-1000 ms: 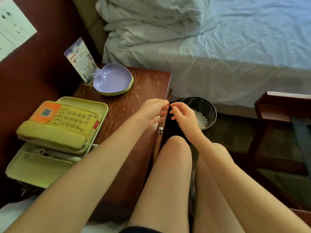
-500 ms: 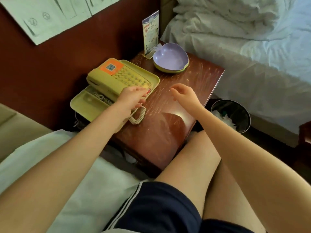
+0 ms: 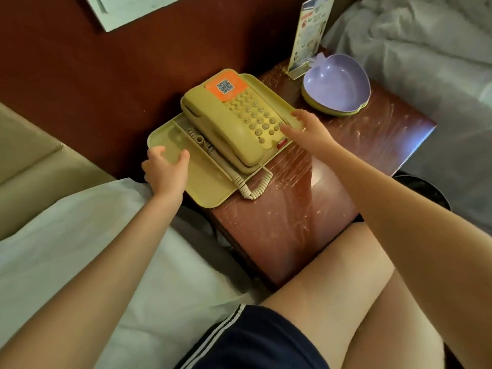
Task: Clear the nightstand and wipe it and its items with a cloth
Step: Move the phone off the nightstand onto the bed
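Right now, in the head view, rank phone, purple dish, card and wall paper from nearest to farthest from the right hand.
1. phone: directly beside the right hand, on its left.
2. dish: just beyond the hand, to the right.
3. card: behind the dish, by the wall.
4. paper: far left, up on the wall.

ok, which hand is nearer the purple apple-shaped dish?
Right. The right hand is at the phone tray edge nearest the purple apple-shaped dish; the left hand grips the tray's opposite end, across the telephone.
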Demonstrator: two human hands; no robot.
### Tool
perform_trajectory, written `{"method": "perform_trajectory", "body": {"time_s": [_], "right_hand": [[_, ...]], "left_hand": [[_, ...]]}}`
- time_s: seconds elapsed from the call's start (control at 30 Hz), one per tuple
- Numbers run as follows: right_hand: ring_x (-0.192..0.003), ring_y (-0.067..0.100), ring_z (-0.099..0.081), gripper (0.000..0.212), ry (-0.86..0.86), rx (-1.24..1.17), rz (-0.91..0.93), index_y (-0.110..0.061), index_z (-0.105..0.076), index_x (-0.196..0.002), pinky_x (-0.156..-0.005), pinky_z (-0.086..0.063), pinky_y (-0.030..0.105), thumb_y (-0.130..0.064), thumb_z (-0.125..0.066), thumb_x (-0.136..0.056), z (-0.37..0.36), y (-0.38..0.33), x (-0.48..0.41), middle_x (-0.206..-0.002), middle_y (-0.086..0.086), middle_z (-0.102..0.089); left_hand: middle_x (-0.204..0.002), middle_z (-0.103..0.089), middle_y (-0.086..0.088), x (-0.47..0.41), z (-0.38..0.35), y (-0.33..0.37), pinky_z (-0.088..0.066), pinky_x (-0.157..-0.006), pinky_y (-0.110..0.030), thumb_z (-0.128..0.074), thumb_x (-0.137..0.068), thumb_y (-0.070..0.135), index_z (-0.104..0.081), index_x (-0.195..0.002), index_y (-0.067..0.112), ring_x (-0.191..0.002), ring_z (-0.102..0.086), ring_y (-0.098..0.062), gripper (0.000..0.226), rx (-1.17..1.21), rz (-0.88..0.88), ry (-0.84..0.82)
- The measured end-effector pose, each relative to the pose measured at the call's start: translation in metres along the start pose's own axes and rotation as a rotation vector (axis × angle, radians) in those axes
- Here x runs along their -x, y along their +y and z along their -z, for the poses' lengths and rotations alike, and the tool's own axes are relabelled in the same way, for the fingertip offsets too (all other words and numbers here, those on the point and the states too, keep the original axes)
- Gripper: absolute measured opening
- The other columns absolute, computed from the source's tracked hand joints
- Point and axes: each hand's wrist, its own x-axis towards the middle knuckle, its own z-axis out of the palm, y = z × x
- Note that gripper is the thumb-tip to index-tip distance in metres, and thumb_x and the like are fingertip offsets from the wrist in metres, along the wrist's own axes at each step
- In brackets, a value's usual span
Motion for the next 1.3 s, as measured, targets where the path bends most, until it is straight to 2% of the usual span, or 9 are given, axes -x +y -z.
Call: {"method": "perform_trajectory", "body": {"time_s": [0.13,0.27,0.37,0.47,0.73,0.9,1.07,1.2,1.3], "right_hand": [[-0.135,0.023,-0.032,0.073,0.009,0.011,-0.013,-0.014,-0.026,-0.147,-0.111,-0.032,0.041,-0.043,-0.059,-0.089,-0.006,0.0,-0.022,-0.15,0.007,-0.029],[-0.133,0.025,-0.035,0.082,-0.044,0.029,-0.02,-0.016,-0.026,-0.146,-0.108,-0.034,0.048,-0.055,-0.061,-0.082,-0.011,-0.002,-0.041,-0.145,0.006,-0.037],[-0.139,0.025,-0.021,0.087,-0.078,0.045,-0.045,-0.018,-0.02,-0.149,-0.113,-0.025,0.048,-0.055,-0.062,-0.082,-0.014,-0.002,-0.048,-0.151,0.007,-0.026],[-0.141,0.024,-0.012,0.09,-0.085,0.039,-0.05,-0.022,-0.018,-0.149,-0.114,-0.02,0.047,-0.053,-0.065,-0.08,-0.015,0.001,-0.051,-0.153,0.005,-0.02],[-0.132,0.028,-0.027,0.087,-0.122,-0.075,-0.123,-0.038,-0.028,-0.143,-0.105,-0.037,0.05,-0.047,-0.076,-0.072,-0.01,-0.011,-0.05,-0.136,0.004,-0.037],[-0.124,0.03,-0.041,0.089,-0.108,-0.104,-0.135,-0.047,-0.035,-0.134,-0.099,-0.043,0.05,-0.059,-0.077,-0.056,-0.008,-0.013,-0.044,-0.127,-0.001,-0.048],[-0.124,0.032,-0.04,0.087,-0.095,-0.098,-0.129,-0.054,-0.039,-0.126,-0.1,-0.042,0.051,-0.068,-0.072,-0.046,-0.005,-0.024,-0.025,-0.131,0.003,-0.047],[-0.13,0.032,-0.027,0.075,-0.054,-0.101,-0.117,-0.048,-0.038,-0.134,-0.107,-0.034,0.051,-0.052,-0.075,-0.069,-0.007,-0.035,-0.004,-0.136,0.007,-0.041],[-0.131,0.031,-0.025,0.079,-0.032,-0.127,-0.104,-0.047,-0.036,-0.135,-0.108,-0.031,0.051,-0.053,-0.076,-0.067,-0.016,-0.042,0.018,-0.137,0.007,-0.04]], "left_hand": [[-0.141,-0.029,-0.014,-0.007,-0.013,-0.006,-0.041,-0.099,-0.049,-0.06,-0.089,0.035,-0.031,-0.137,0.015,-0.122,-0.041,-0.037,0.06,-0.003,0.117,0.026],[-0.141,-0.028,-0.015,-0.013,-0.022,-0.006,-0.043,-0.094,-0.04,-0.061,-0.088,0.017,-0.026,-0.14,0.014,-0.121,-0.042,-0.035,0.063,0.044,0.215,0.031],[-0.143,-0.031,-0.015,-0.012,-0.029,-0.005,-0.041,-0.088,-0.035,-0.059,-0.089,0.011,-0.025,-0.143,0.014,-0.121,-0.044,-0.033,0.064,0.123,0.282,0.051],[-0.142,-0.037,-0.013,-0.013,-0.037,-0.007,-0.044,-0.094,-0.037,-0.053,-0.093,0.014,-0.029,-0.144,0.015,-0.121,-0.048,-0.031,0.056,0.194,0.27,0.154],[-0.147,-0.038,-0.011,-0.018,-0.044,-0.007,-0.045,-0.094,-0.03,-0.03,-0.091,-0.009,-0.036,-0.145,0.015,-0.125,-0.049,-0.028,0.059,0.451,0.331,0.288],[-0.141,-0.047,-0.009,-0.016,-0.033,-0.002,-0.046,-0.095,-0.029,-0.028,-0.09,-0.01,-0.044,-0.14,0.014,-0.122,-0.052,-0.025,0.058,0.516,0.291,0.31],[-0.115,-0.063,-0.005,-0.006,-0.021,-0.001,-0.05,-0.082,-0.023,-0.028,-0.083,-0.013,-0.06,-0.123,0.01,-0.098,-0.06,-0.018,0.056,0.49,0.147,0.36],[-0.109,-0.065,-0.005,-0.004,-0.003,-0.01,-0.054,-0.086,-0.032,-0.028,-0.078,-0.013,-0.063,-0.116,0.013,-0.097,-0.062,-0.02,0.058,0.468,0.064,0.375],[-0.11,-0.065,-0.007,0.001,0.016,-0.013,-0.052,-0.086,-0.028,-0.027,-0.08,-0.014,-0.062,-0.118,0.007,-0.098,-0.062,-0.02,0.055,0.455,0.059,0.369]]}}
